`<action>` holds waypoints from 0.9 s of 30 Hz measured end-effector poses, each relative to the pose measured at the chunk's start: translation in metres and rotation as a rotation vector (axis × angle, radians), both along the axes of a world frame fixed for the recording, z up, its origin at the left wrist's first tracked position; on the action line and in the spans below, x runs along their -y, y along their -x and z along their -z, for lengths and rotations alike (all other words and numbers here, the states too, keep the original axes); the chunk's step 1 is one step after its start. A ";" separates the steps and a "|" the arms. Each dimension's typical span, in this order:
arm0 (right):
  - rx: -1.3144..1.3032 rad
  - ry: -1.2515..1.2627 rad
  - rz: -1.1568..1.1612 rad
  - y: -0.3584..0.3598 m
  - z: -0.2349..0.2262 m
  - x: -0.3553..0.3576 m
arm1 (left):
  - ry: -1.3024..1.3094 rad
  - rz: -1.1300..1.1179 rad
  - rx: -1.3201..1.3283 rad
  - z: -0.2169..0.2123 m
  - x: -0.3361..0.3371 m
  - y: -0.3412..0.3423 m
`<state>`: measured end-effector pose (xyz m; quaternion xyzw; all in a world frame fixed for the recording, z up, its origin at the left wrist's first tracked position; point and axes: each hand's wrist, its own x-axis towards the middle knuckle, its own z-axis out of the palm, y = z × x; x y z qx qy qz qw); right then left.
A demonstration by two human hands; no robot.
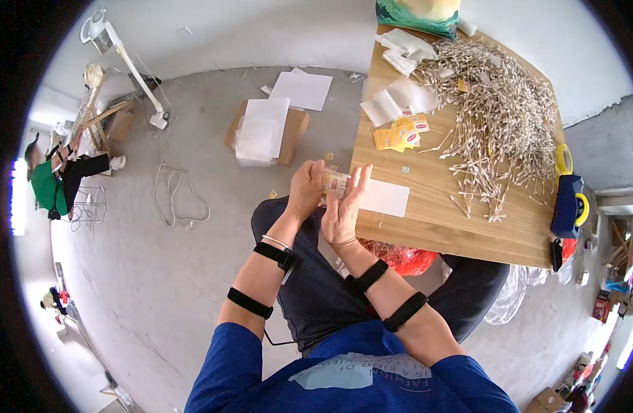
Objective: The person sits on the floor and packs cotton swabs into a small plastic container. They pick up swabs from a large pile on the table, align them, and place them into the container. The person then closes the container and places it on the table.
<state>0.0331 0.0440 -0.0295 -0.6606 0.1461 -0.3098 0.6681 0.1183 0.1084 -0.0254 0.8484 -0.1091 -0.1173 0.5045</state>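
Note:
My left hand (307,190) and my right hand (345,206) are raised together just off the near left corner of a wooden table (426,220). Between them they hold a small clear packet (335,184) filled with cotton swabs. The left hand grips its left end; the right hand lies flat against its right side. A large loose heap of cotton swabs (499,117) covers the far half of the table. A white sheet (383,197) lies right beside my right hand.
Yellow labels (399,133) and clear bags (397,100) lie mid-table. A blue tape dispenser (568,203) stands at the right edge. On the floor are a cardboard box with white sheets (265,131), a cable (175,196) and a lamp (127,58). Another person (55,180) sits far left.

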 end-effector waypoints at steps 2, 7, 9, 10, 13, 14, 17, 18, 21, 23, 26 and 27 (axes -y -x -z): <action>0.006 0.024 -0.005 0.000 0.000 0.000 | -0.012 -0.001 0.029 -0.005 -0.001 0.000; 0.063 -0.070 -0.063 -0.008 -0.012 -0.013 | -0.040 -0.047 0.132 -0.012 -0.017 -0.007; 0.113 -0.114 -0.102 -0.011 -0.023 -0.017 | -0.030 -0.096 0.124 -0.023 -0.023 -0.009; 0.151 -0.145 -0.122 -0.014 -0.031 -0.018 | -0.021 -0.133 0.108 -0.032 -0.027 -0.007; 0.130 -0.163 -0.073 -0.013 -0.049 -0.017 | 0.000 -0.195 0.168 -0.059 -0.033 0.005; 0.066 -0.124 -0.009 -0.016 -0.047 -0.011 | 0.011 -0.210 0.223 -0.067 -0.030 0.012; -0.052 -0.336 0.054 -0.024 -0.054 0.008 | 0.044 -0.215 0.351 -0.087 -0.014 0.039; -0.064 -0.448 -0.048 -0.021 -0.061 0.021 | 0.093 -0.222 0.387 -0.087 -0.010 0.047; -0.188 -0.454 -0.132 -0.005 -0.087 0.028 | 0.213 -0.233 0.366 -0.094 0.007 0.068; -0.233 -0.335 -0.195 0.014 -0.102 0.041 | 0.298 -0.214 0.269 -0.106 0.016 0.080; -0.102 -0.209 -0.150 0.033 -0.112 0.048 | 0.415 -0.166 0.250 -0.119 0.027 0.093; -0.070 -0.201 -0.128 0.038 -0.118 0.051 | 0.431 -0.151 0.253 -0.125 0.031 0.097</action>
